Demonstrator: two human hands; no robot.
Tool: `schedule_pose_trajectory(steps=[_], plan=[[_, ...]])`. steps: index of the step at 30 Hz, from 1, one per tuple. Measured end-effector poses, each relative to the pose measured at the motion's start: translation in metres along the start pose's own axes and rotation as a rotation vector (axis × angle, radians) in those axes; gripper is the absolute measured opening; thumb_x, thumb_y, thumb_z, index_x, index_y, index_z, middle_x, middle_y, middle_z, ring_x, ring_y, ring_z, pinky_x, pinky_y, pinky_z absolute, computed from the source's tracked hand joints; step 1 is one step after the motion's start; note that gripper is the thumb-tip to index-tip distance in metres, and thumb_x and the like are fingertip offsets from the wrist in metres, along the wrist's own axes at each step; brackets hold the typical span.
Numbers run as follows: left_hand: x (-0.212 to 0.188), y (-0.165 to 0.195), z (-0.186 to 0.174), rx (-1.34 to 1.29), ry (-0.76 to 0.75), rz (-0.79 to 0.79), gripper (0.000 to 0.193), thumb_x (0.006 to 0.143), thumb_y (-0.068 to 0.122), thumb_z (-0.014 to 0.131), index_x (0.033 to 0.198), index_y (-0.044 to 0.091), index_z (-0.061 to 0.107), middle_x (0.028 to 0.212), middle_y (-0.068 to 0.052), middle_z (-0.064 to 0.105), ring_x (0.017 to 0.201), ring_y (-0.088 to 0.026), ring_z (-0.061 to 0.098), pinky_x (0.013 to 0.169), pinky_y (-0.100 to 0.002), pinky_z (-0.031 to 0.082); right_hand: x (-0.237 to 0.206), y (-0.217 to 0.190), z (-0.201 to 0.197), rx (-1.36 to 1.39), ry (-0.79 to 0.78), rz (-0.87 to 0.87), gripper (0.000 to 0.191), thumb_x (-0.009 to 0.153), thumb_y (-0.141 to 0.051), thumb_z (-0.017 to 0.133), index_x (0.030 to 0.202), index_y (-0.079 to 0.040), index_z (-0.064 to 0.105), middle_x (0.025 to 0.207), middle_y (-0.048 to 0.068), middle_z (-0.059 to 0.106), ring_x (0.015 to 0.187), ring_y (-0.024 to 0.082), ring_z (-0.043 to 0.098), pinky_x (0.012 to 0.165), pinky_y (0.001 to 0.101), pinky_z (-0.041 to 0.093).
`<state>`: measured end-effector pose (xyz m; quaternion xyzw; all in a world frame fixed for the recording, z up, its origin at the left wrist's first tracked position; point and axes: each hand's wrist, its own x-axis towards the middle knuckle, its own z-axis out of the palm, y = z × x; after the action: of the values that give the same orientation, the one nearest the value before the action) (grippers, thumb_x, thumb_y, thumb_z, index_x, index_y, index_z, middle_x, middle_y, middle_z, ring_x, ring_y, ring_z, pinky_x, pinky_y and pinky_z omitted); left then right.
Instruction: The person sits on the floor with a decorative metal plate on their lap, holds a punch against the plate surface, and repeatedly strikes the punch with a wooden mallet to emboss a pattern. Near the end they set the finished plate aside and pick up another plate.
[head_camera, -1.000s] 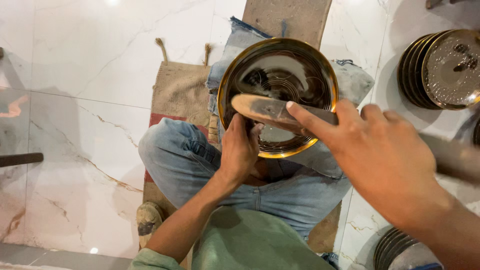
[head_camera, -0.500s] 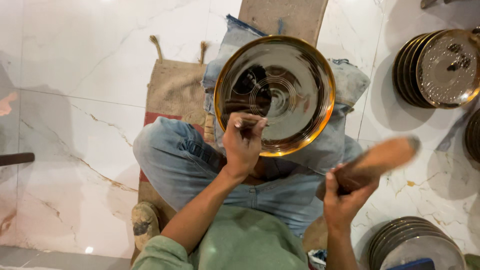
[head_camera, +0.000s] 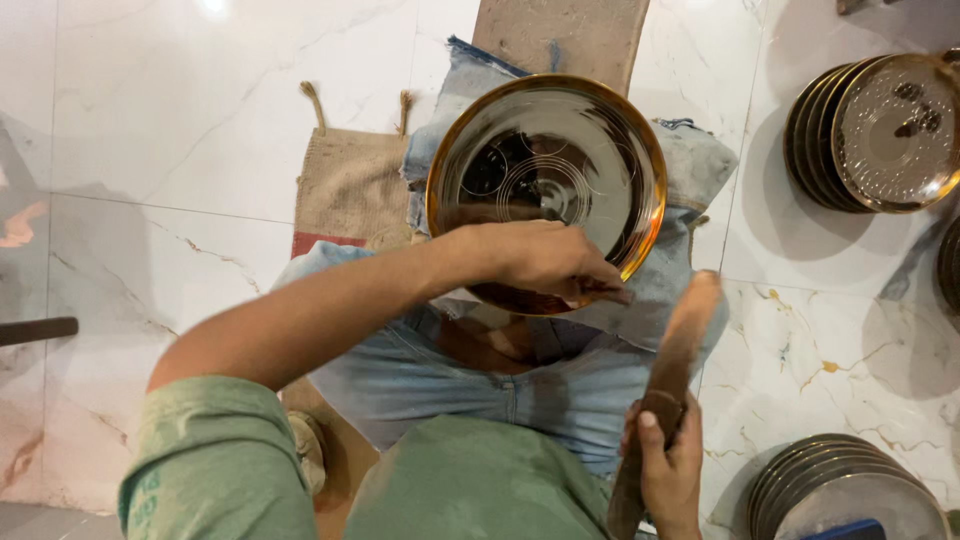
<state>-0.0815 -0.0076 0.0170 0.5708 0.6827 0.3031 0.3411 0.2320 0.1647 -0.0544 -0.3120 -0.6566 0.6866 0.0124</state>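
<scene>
A round shiny metal plate with a golden rim and engraved circles lies on a folded denim cloth over my lap. My left hand reaches across the plate's near edge and pinches a small dark tool against the rim. My right hand sits low, close to my body, and grips a wooden mallet by its handle, with the head raised just right of the plate.
Stacks of similar metal plates stand on the marble floor: one stack at upper right, another stack at lower right. A burlap mat lies left of the plate, and a wooden board beyond it.
My left hand has slid right along the plate's near rim. The right hand has pulled the mallet back and down toward my body.
</scene>
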Motion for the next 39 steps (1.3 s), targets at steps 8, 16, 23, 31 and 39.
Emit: schedule_pose_trajectory(steps=[8,16,23,31,39], plan=[[0.01,0.004,-0.01,0.007,-0.25,-0.047,0.041,0.086,0.018,0.072,0.127,0.02,0.066,0.091,-0.002,0.077,0.088,-0.024,0.074,0.077,-0.045,0.053,-0.019,0.004,0.008,-0.18,0.072,0.131,0.053,0.097,-0.017,0.061,0.142,-0.005,0.039,0.089,0.015,0.062,0.075,0.022,0.062,0.069,0.0393,0.053],[0.0,-0.006,-0.006,0.075,-0.139,0.082,0.029,0.087,0.018,0.074,0.114,0.011,0.067,0.1,-0.007,0.076,0.095,-0.033,0.071,0.079,-0.049,0.052,-0.003,-0.005,-0.006,-0.048,-0.034,-0.108,0.045,0.1,-0.021,0.065,0.129,0.002,0.039,0.1,0.016,0.062,0.083,0.024,0.065,0.076,0.0405,0.058],[-0.018,-0.017,0.02,0.015,0.263,0.005,0.043,0.083,0.014,0.074,0.124,0.004,0.064,0.113,-0.014,0.072,0.099,-0.038,0.07,0.082,-0.048,0.055,0.029,-0.054,-0.023,-0.315,-0.188,0.007,0.052,0.099,-0.022,0.068,0.137,0.0,0.04,0.103,0.018,0.068,0.088,0.027,0.07,0.079,0.0377,0.059],[-0.043,0.021,0.071,-0.271,1.237,-0.466,0.038,0.095,0.008,0.076,0.123,0.0,0.053,0.103,-0.017,0.069,0.092,-0.031,0.075,0.079,-0.038,0.059,0.061,-0.113,-0.007,-0.714,-0.106,-0.251,0.08,0.08,-0.027,0.079,0.146,-0.001,0.043,0.106,0.017,0.07,0.094,0.025,0.067,0.082,0.0362,0.054],[-0.035,0.02,0.095,-0.127,1.32,-0.548,0.04,0.094,0.006,0.073,0.128,-0.001,0.053,0.1,-0.02,0.067,0.086,-0.035,0.07,0.074,-0.042,0.055,0.12,-0.216,0.039,-1.422,-0.293,-0.684,0.077,0.091,-0.029,0.075,0.158,-0.022,0.037,0.103,0.018,0.072,0.077,0.037,0.073,0.063,0.0475,0.058]])
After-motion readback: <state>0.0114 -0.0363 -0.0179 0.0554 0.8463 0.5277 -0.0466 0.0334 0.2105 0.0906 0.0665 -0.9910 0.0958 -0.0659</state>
